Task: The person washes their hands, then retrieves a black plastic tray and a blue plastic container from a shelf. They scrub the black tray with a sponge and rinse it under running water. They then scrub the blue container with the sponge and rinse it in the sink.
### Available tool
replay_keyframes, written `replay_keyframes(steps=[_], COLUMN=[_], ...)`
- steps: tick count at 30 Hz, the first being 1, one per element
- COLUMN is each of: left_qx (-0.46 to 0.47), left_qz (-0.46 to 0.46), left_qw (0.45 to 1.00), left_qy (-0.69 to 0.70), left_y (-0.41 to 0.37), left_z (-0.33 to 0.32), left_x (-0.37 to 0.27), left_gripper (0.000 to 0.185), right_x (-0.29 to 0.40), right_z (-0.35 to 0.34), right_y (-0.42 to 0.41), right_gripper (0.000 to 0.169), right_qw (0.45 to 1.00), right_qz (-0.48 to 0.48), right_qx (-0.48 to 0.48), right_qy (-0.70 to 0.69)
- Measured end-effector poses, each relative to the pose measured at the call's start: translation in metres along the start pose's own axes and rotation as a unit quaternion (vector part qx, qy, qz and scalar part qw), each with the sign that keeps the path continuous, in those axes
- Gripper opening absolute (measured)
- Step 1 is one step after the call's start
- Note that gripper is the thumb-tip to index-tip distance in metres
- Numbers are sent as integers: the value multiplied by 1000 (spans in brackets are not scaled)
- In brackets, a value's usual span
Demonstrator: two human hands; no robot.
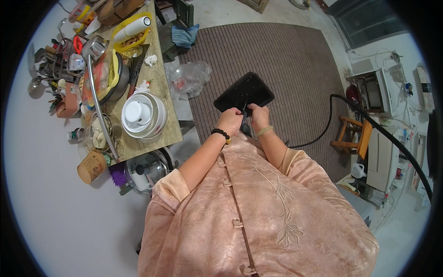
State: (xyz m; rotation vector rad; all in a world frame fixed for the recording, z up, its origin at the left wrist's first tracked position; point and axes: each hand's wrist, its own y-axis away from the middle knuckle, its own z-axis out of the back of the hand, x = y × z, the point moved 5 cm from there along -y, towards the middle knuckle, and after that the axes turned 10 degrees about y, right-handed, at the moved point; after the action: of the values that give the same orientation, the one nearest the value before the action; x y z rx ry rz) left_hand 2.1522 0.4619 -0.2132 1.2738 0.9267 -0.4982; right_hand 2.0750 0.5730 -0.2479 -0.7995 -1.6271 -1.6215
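Note:
In front of my body, above the ribbed mat, I hold a shallow black rectangular pan-like object (247,90) with rounded corners. Some pale streaks or bits show on its dark surface. My left hand (229,121), with a black bead bracelet at the wrist, is closed at its near side around what looks like a dark handle (244,119). On the near right edge, my right hand (259,116) grips it with the thumb on top; a pale bangle circles that wrist. The fingers beneath are hidden.
A wooden table (169,130) at left bears stacked white bowls (143,116), a yellow colander (114,74) and a yellow basket (148,19). Beside it lies a clear plastic bag (190,81). A black cable (377,124) arcs across the right, near a wooden stool (363,138).

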Motion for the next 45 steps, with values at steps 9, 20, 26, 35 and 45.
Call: replay_keyframes(steps=[9, 20, 26, 35, 45], left_qx=[73, -6, 9, 16, 54], left_qz=[-293, -269, -324, -411, -397], left_qw=[948, 955, 942, 862, 838], left_qy=[-100, 122, -91, -297, -370], left_y=[63, 118, 127, 140, 146], left_z=[18, 67, 52, 33, 30], left_x=[-52, -83, -96, -117, -121], left_gripper=[36, 35, 45, 48, 42], right_x=[-12, 81, 97, 91, 91], right_z=[20, -29, -40, -37, -34], right_y=[-48, 45, 55, 62, 63], right_gripper=[8, 19, 19, 16, 18], right_qw=[961, 688, 700, 710, 741], right_qz=[-81, -36, 37, 53, 70], right_qx=[50, 560, 582, 595, 583], right_qy=[-260, -461, -413, -372, -326])
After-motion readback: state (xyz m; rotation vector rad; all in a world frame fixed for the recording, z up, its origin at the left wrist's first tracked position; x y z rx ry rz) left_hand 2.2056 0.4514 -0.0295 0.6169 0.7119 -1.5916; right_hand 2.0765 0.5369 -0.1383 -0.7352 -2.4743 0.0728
